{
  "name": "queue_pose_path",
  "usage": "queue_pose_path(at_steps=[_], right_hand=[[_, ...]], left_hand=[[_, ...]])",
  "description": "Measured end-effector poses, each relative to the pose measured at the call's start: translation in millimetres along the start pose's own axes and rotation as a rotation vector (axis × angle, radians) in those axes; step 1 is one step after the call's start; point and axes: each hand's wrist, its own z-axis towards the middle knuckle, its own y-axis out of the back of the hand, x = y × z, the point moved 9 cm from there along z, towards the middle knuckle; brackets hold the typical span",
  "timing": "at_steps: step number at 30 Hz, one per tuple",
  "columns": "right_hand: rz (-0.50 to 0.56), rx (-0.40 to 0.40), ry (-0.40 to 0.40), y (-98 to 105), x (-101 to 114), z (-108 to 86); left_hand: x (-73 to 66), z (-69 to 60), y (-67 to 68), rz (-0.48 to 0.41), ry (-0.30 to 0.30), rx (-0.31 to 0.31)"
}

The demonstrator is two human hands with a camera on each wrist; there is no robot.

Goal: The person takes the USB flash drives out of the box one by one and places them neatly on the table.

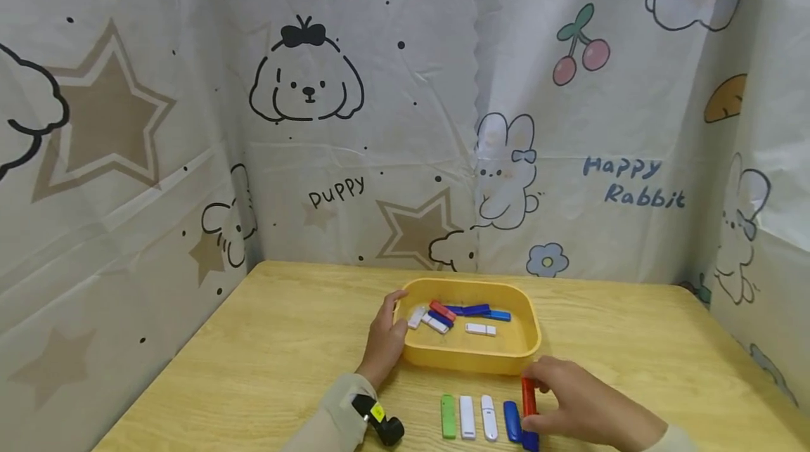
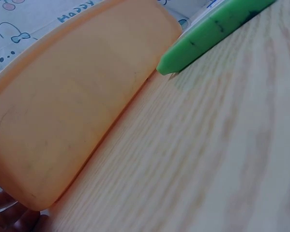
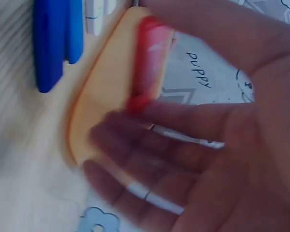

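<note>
Pale sleeves (image 1: pixel 329 413) are showing nearest, at seven and four o'clock. A stick row (image 1: pixel 489 418) is lying at six o'clock from the yellow tray (image 1: pixel 468 360); at five, the right hand (image 1: pixel 572 396) is pinching a red stick (image 1: pixel 529 397). At nine, the left hand (image 1: pixel 384 339) is touching the tray, fingers relaxed. Loose sticks (image 1: pixel 481 330) are lying inside; printed fabric (image 1: pixel 411 136) is hanging behind.

Head cam looks fwd & down over table (image 1: pixel 304 339), tub (image 1: pixel 468 360) at 5 o'clock, cloth (image 1: pixel 411 136) at 12. L wrist cam v. low, skims table, tub close at 10. R wrist cam tight on R hand (image 3: pixel 222 164) at 4, tub behind. All 3 share tub + cloth.
</note>
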Motion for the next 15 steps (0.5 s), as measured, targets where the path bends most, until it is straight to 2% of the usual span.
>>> queue_pose_path(at_steps=[2,6,10,15], right_hand=[[-0.019,0.044,-0.105,-4.0,-7.5,-2.1],[-0.079,0.096,-0.293,-11.6,-18.8,-6.7],[-0.154,0.124,-0.361,-18.2,-22.5,-8.6],[-0.153,0.162,-0.433,-26.4,-28.5,-13.6]], left_hand=[[1.7,-0.1,1.1,-0.004,0.012,-0.003],[0.6,0.5,5.5,-0.009,-0.005,-0.015],[1.0,0.4,8.0,-0.011,-0.004,-0.020],[3.3,-1.5,7.1,-0.010,0.005,-0.014]])
